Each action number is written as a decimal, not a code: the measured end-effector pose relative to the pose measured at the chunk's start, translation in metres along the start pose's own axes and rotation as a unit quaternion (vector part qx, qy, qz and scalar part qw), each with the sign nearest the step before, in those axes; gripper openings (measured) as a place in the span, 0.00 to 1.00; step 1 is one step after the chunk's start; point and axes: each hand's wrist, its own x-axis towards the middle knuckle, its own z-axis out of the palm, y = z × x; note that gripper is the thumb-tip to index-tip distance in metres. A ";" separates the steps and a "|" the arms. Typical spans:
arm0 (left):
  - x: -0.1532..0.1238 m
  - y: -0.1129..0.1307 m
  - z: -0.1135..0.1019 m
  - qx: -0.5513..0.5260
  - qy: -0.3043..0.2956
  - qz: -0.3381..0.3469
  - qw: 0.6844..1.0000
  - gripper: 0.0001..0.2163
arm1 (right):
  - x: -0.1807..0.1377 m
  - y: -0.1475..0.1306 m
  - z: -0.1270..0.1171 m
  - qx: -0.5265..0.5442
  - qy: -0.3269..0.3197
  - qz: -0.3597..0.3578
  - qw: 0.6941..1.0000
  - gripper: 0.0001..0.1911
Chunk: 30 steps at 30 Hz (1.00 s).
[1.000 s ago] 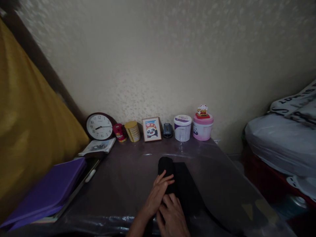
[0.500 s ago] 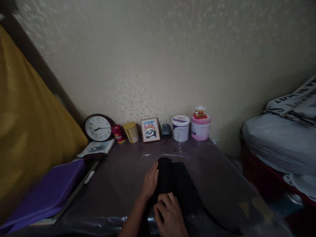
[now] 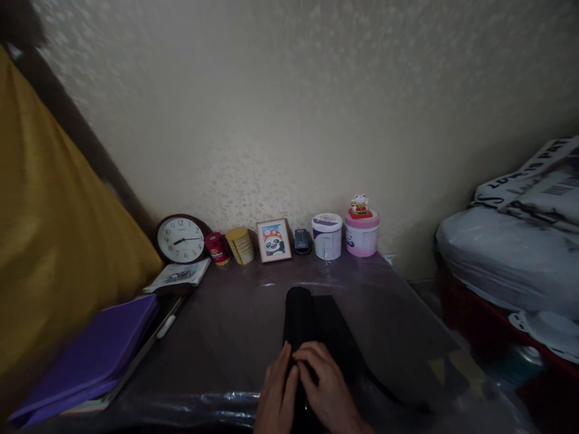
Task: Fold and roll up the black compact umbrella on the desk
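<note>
A black cloth (image 3: 337, 328), partly wound into a thick roll (image 3: 299, 313), lies lengthwise on the table in front of me. Its flat, unrolled part spreads to the right, and a thin black strap (image 3: 393, 395) trails off it toward the front right. My left hand (image 3: 277, 389) holds the near part of the roll from the left, with fingers together and thumb toward the cloth. From the right, my right hand (image 3: 324, 383) grips the same part, its fingers bent and nearly meeting the left ones. The cloth under my palms is hidden.
Along the wall stand a clock (image 3: 181, 239), a red can (image 3: 218, 249), a yellow-lidded tin (image 3: 240, 246), a picture frame (image 3: 274, 241), a small dark device (image 3: 301, 241), a white tub (image 3: 327, 237) and a pink tub (image 3: 362, 234). Purple folders (image 3: 90, 355) lie left; a plastic-wrapped bundle (image 3: 506, 247) sits right.
My left hand has slid back toward me from the roll's left side to its near part, beside my right hand. The right fingers have shifted slightly forward. The view has turned a little.
</note>
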 end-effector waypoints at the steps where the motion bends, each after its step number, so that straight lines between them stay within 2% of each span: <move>1: -0.001 -0.001 0.002 0.020 -0.002 0.003 1.000 0.26 | 0.000 0.009 -0.009 0.005 0.034 0.013 0.999 0.13; 4: -0.006 0.002 0.008 0.063 0.024 -0.009 0.998 0.30 | -0.002 0.044 -0.032 -0.026 0.153 0.075 0.985 0.16; 6: -0.008 0.005 0.013 0.076 0.052 -0.029 0.995 0.31 | -0.006 0.065 -0.043 -0.032 0.203 0.140 0.969 0.20; 8: -0.010 0.007 0.017 0.090 0.059 -0.045 0.993 0.31 | -0.009 0.076 -0.049 0.008 0.202 0.201 0.958 0.23; 10: -0.010 0.009 0.019 0.103 0.059 -0.056 0.991 0.31 | -0.009 0.077 -0.050 0.062 0.181 0.231 0.954 0.24; 13: -0.010 0.010 0.021 0.117 0.061 -0.073 0.988 0.32 | -0.006 0.068 -0.049 0.123 0.162 0.230 0.952 0.24; 16: -0.009 0.011 0.020 0.127 0.053 -0.092 0.986 0.32 | -0.002 0.059 -0.049 0.163 0.170 0.224 0.946 0.24; 19: -0.009 0.014 0.020 0.123 0.048 -0.098 0.986 0.32 | -0.002 0.057 -0.051 0.178 0.182 0.251 0.934 0.25; 25: -0.011 0.025 0.018 0.122 0.036 -0.155 0.980 0.31 | -0.014 0.055 -0.034 0.295 0.147 0.331 0.884 0.29; 27: -0.012 0.026 0.016 0.109 0.034 -0.146 0.983 0.31 | -0.017 0.054 -0.022 0.290 0.159 0.321 0.887 0.29; 30: -0.012 0.024 0.013 0.071 0.005 -0.132 0.989 0.32 | -0.016 0.050 -0.010 0.229 0.176 0.254 0.923 0.29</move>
